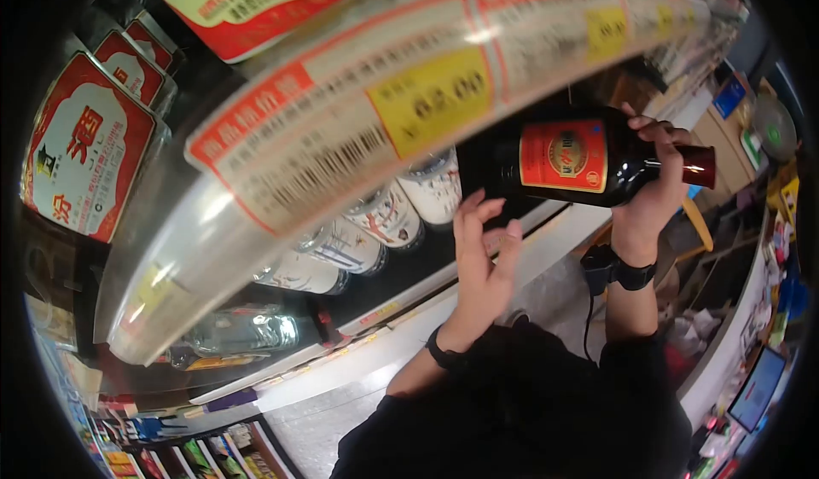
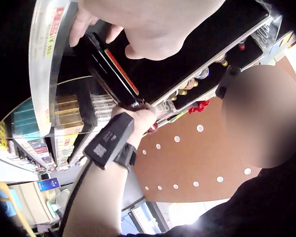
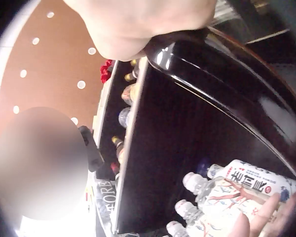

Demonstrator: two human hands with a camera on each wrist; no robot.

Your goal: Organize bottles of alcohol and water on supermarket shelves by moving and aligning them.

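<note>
A dark bottle [image 1: 627, 159] with a red and gold label lies tilted nearly on its side at the shelf front. My right hand [image 1: 653, 210] grips it around the neck, below the red cap [image 1: 698, 166]. Off the bottle's base, my left hand [image 1: 485, 278] is raised with its fingers spread, holding nothing. In the left wrist view the left hand [image 2: 153, 27] is near one end of the bottle [image 2: 108, 69], and the right hand [image 2: 140, 118] is at the other. The right wrist view has the right hand [image 3: 143, 24] on the bottle [image 3: 232, 79], left fingers [image 3: 269, 215] beside white bottles.
White patterned bottles [image 1: 432, 191] stand in a row on the dark shelf. A curved price strip [image 1: 341, 129] crosses close above them. Red and white boxes [image 1: 90, 146] are at the left, near a clear bottle [image 1: 247, 332]. A counter with a screen [image 1: 758, 387] is at the right.
</note>
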